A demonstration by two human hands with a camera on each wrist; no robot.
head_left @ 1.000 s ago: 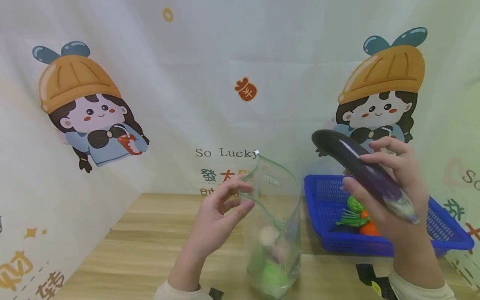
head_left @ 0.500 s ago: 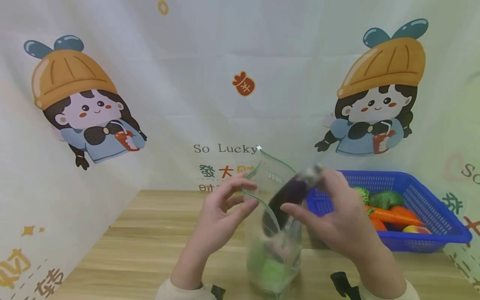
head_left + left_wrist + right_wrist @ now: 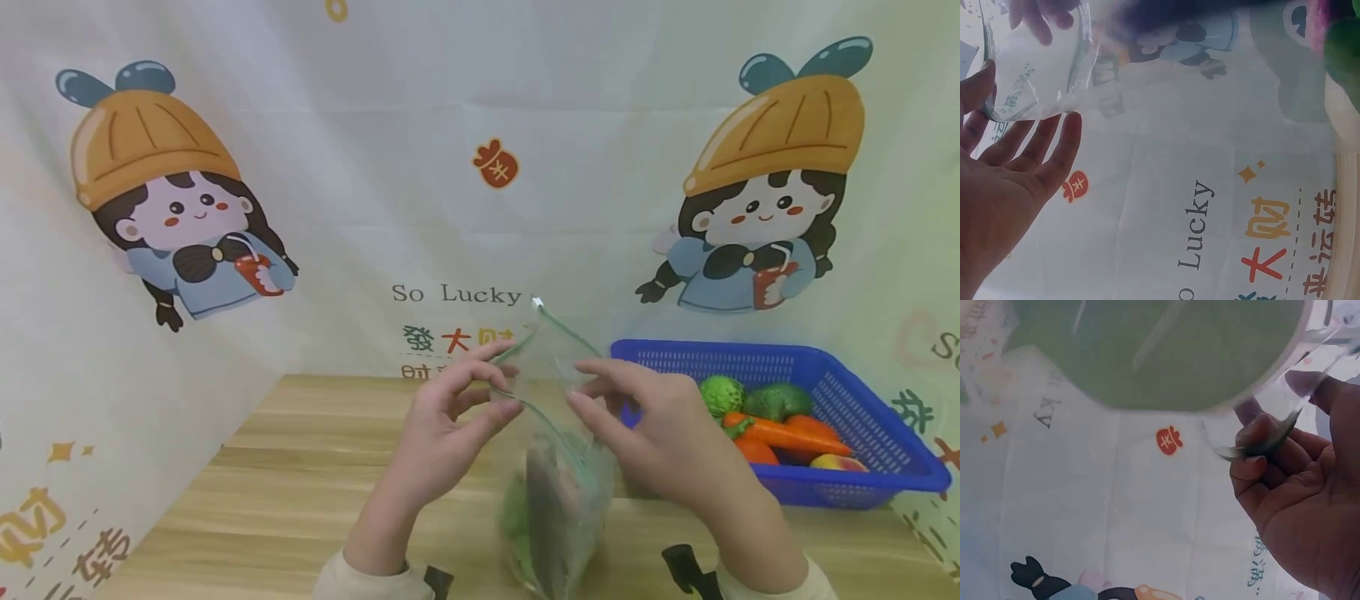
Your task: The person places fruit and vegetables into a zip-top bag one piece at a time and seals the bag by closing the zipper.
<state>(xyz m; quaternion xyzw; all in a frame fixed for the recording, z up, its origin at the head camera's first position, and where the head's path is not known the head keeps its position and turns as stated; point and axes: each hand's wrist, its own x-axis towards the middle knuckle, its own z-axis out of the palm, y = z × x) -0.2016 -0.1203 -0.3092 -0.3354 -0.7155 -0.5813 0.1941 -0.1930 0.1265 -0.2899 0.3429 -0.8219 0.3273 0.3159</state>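
Your fingers (image 3: pixel 501 412) on the left hand (image 3: pixel 442 425) pinch the near-left rim of the clear zip bag (image 3: pixel 558 467), and your right hand (image 3: pixel 652 425) pinches the rim just right of it, seen from the head. The bag stands on the wooden table (image 3: pixel 300 475), see-through with a green zip line, holding a dark eggplant (image 3: pixel 546 508) and something green. A blue basket (image 3: pixel 862 483) of vegetables sits to the right. At your left wrist, nearly straight fingers (image 3: pixel 1054 150) press the clear film (image 3: pixel 1035 69). At your right wrist, curled fingertips (image 3: pixel 1254 456) clamp the green-edged rim (image 3: pixel 1285 425).
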